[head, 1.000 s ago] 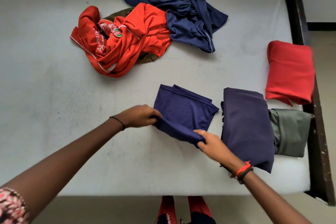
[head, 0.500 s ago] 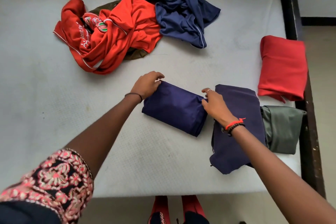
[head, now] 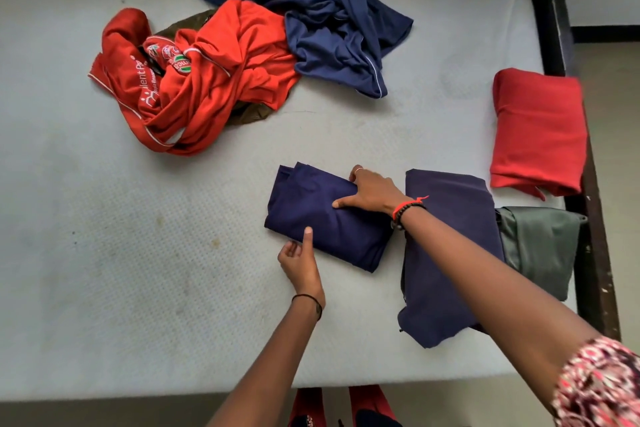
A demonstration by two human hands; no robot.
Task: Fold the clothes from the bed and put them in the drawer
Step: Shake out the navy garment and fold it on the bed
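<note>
Pale grey bed [head: 104, 253], dark frame [head: 588, 253] at right. Upper left: crumpled red jersey [head: 207, 80] over olive garment [head: 249, 113]. Upper centre: crumpled navy garment [head: 329, 28]. Centre: small folded purple piece [head: 346, 239]. Right: larger folded purple piece [head: 450, 198], folded grey-green piece [head: 540, 246], folded red piece [head: 536, 128].

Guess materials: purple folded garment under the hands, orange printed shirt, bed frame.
Purple folded garment: likely a thin cotton or blend knit, matte; it lies in soft, rounded folds.
Orange printed shirt: probably polyester sportswear; slight sheen, white piping, printed logos.
Bed frame: seemingly dark-painted wood, with pale chips along the edge; metal can't be ruled out.
</note>
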